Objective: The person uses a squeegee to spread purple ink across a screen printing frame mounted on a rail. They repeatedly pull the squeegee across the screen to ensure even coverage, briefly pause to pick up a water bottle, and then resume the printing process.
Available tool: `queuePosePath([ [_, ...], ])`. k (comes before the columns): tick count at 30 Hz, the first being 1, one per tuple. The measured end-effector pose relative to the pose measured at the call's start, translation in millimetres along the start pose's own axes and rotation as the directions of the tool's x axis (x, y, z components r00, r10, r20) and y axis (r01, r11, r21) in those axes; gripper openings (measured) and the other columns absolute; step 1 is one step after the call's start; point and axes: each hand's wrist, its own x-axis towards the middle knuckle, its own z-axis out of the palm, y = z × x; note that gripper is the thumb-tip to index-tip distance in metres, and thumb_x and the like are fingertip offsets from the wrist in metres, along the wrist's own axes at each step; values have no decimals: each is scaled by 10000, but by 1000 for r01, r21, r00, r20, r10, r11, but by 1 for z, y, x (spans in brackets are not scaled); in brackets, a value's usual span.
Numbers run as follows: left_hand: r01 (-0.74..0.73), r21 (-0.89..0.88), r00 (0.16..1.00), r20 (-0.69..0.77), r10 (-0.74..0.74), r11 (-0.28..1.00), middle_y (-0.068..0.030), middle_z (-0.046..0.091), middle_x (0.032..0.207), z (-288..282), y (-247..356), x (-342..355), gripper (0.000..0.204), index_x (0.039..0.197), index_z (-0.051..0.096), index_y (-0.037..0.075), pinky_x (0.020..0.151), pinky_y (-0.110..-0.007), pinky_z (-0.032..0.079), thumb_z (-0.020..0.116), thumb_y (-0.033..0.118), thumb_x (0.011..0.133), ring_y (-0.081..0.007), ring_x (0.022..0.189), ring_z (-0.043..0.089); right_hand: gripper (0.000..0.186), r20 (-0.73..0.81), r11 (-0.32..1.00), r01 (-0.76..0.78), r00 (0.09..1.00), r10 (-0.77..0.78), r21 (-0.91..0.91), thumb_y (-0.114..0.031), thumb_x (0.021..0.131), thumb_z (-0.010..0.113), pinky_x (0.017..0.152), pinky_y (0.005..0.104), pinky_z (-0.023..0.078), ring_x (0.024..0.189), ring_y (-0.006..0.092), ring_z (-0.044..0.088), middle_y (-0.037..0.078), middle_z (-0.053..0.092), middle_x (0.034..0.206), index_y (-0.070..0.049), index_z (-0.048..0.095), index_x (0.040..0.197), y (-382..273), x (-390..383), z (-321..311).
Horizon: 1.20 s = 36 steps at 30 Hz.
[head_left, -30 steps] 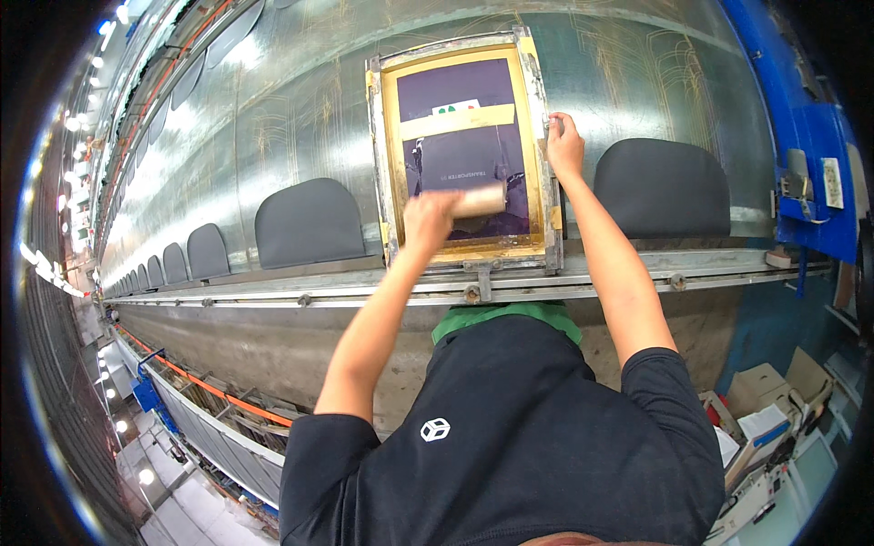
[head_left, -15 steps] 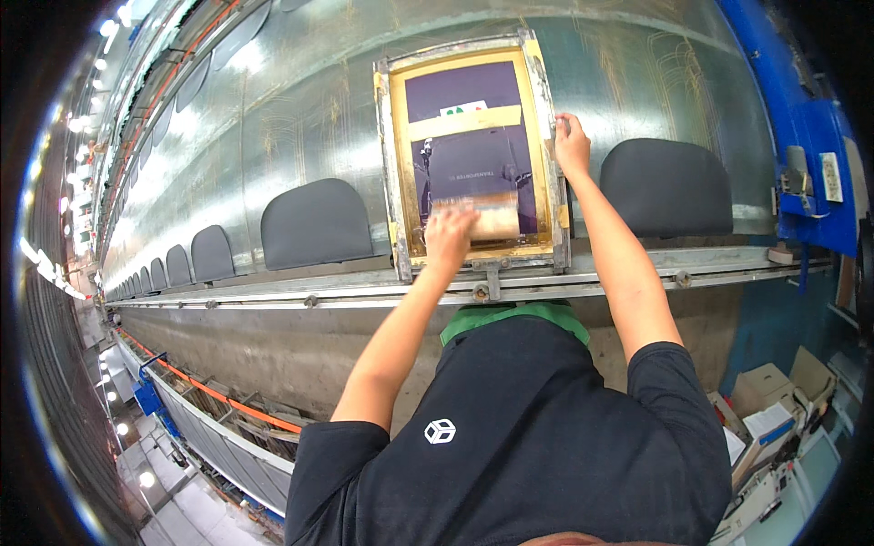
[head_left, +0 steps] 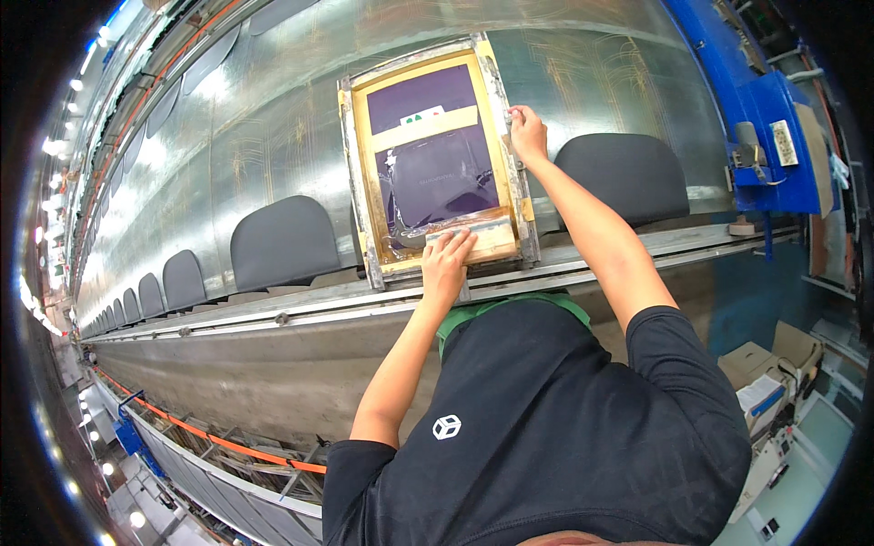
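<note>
A screen-printing frame [head_left: 360, 182] with worn, light-coloured bars lies over the long metal table. Inside it is a dark purple screen [head_left: 437, 177], crossed by a strip of yellow tape [head_left: 424, 128]. My left hand [head_left: 445, 262] is closed on the wooden handle of a squeegee [head_left: 492, 238] at the frame's near end; the blade is hidden. A glossy wet-looking film with ragged edges spreads over the screen beyond the squeegee. My right hand [head_left: 528, 136] grips the frame's right bar, fingers bent around its outer edge.
Dark grey rounded panels lie in a row on the metal table [head_left: 583, 55], one [head_left: 624, 177] right of the frame, several to the left. A metal rail [head_left: 228, 320] edges the near side. Blue machinery [head_left: 765, 118] stands at right; boxes [head_left: 748, 364] sit lower right.
My left hand has drawn the squeegee toward me, to the near end of the screen. My right hand stays on the frame's right bar. The whole view has turned slightly.
</note>
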Motion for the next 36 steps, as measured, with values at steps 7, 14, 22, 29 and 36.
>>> queuePosePath([
  [7, -9, -36, 999, -43, 7, 999, -21, 617, 1333, -4, 18, -12, 634, 1281, 639, 201, 976, -415, 416, 713, 44, 671, -245, 1214, 556, 233, 97, 990, 137, 986, -133, -37, -211, 974, 524, 824, 431, 512, 917, 372, 679, 186, 712, 920, -63, 691, 1043, -26, 20, -35],
  [14, -4, -78, 1000, -14, 3, 997, -9, 636, 1329, -1, 4, -19, 616, 1274, 643, 173, 935, -393, 468, 667, 8, 681, -235, 1193, 595, 250, 140, 970, 201, 973, -182, -136, -258, 955, 544, 890, 429, 513, 1024, 375, 668, 180, 718, 1024, -121, 718, 1069, -26, 25, -37],
  [22, 166, -272, 986, 43, -160, 948, -14, 666, 1273, -16, -48, -32, 566, 1257, 657, 195, 982, -383, 493, 701, 31, 717, -242, 1158, 624, 245, 46, 964, 200, 980, -195, -178, -304, 945, 576, 897, 431, 512, 1024, 375, 669, 169, 722, 1018, -152, 726, 1064, 21, 11, -10],
  [29, 347, -311, 935, 36, -354, 885, -67, 701, 1160, 1, -53, -9, 586, 1263, 671, 273, 919, -378, 519, 721, 27, 733, -266, 1068, 657, 221, -27, 975, 183, 982, -188, -123, -289, 947, 585, 853, 449, 520, 953, 400, 675, 186, 722, 957, -151, 724, 1049, 98, 4, -8],
  [36, 424, -195, 905, 135, -404, 884, -86, 712, 1079, -3, -47, 16, 535, 1263, 665, 224, 885, -399, 521, 742, 76, 755, -292, 998, 664, 229, 19, 995, 82, 997, -81, -59, -285, 965, 561, 838, 446, 521, 963, 389, 674, 187, 718, 968, -151, 702, 1086, 98, 1, -13],
])
